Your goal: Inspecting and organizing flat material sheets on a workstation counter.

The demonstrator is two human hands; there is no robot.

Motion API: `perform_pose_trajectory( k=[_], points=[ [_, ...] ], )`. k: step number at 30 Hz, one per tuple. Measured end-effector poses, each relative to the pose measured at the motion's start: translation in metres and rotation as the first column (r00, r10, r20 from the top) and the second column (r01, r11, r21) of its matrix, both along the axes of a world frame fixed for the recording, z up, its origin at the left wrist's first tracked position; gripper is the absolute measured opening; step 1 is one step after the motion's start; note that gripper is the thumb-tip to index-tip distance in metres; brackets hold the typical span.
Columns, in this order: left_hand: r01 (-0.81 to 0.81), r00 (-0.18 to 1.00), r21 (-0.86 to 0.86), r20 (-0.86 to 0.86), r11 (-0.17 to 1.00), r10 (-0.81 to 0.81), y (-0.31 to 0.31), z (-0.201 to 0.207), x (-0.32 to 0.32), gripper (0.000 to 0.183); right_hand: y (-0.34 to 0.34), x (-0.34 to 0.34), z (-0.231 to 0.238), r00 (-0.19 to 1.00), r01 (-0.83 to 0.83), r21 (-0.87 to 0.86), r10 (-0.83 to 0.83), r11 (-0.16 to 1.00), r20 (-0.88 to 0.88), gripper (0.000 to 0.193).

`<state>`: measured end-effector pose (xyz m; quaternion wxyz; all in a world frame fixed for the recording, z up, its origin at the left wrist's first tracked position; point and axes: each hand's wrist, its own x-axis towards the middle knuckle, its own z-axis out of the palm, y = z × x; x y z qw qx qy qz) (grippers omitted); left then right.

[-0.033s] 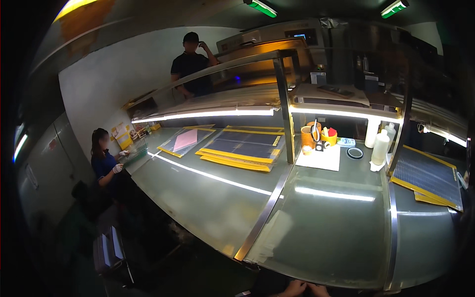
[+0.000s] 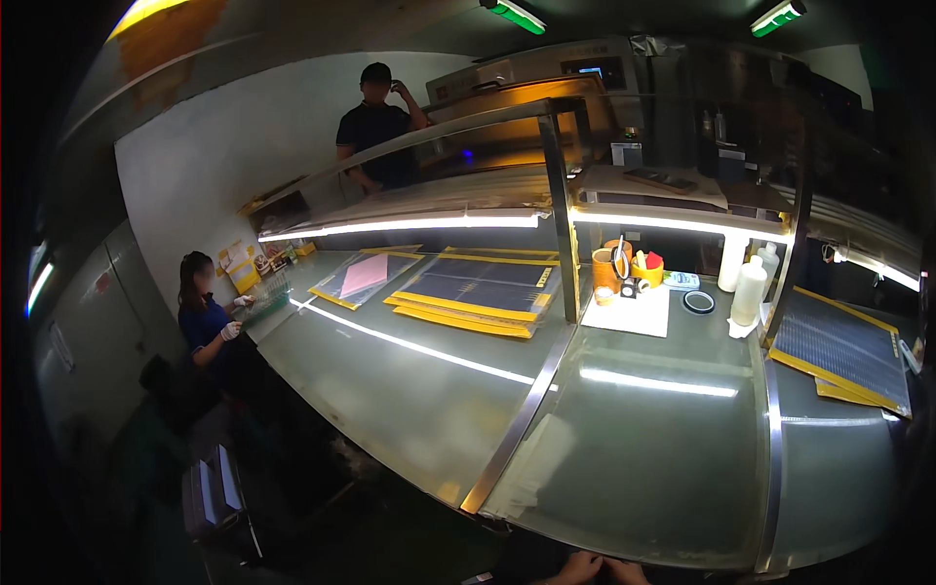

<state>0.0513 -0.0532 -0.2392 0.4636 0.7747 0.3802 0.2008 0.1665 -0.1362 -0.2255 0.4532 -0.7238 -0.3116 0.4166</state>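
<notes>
two people [image 2: 375,122] besides the wearer, two white bottles [image 2: 749,290], one black ring [image 2: 698,301], one orange cup [image 2: 605,270], one pink sheet [image 2: 365,274], and two green ceiling lights [image 2: 515,15].

1. A seated person [image 2: 202,317] in white gloves – at the worktable's [image 2: 409,390] far left end.
2. Yellow-edged panels [image 2: 473,292] stacked near orange cups [image 2: 624,268].
3. White bottles [image 2: 749,288] beside a black ring [image 2: 698,301].
4. Another person [image 2: 375,127] stands behind.

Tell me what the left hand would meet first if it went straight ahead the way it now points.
Probably the near edge of the glass-topped table. The left hand sits below it at the picture's lower edge, beside the right hand. Its exact direction is hard to tell, and depth is unclear.
</notes>
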Motion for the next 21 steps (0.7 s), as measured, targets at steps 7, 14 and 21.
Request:
perform_pose_trajectory(
  k=[7, 14, 21],
  points=[
    [0.051, 0.990, -0.083, -0.128, 0.995, -0.061, 0.005, -0.024, 0.004, 0.038, -0.011, -0.002, 0.016, 0.985, -0.076, -0.109, 0.058, 0.991, -0.165, 0.039],
    [0.035, 0.998, -0.111, -0.057, 0.993, -0.041, 0.030, -0.004, -0.014, 0.032, 0.014, -0.009, 0.044, 0.940, -0.014, -0.145, -0.037, 0.989, -0.340, 0.039],
    [0.105, 0.989, -0.085, 0.110, 0.991, -0.095, 0.022, 0.007, 0.001, 0.047, 0.010, -0.004, -0.028, 0.996, -0.075, -0.223, 0.061, 0.972, -0.070, 0.054]
  ],
)
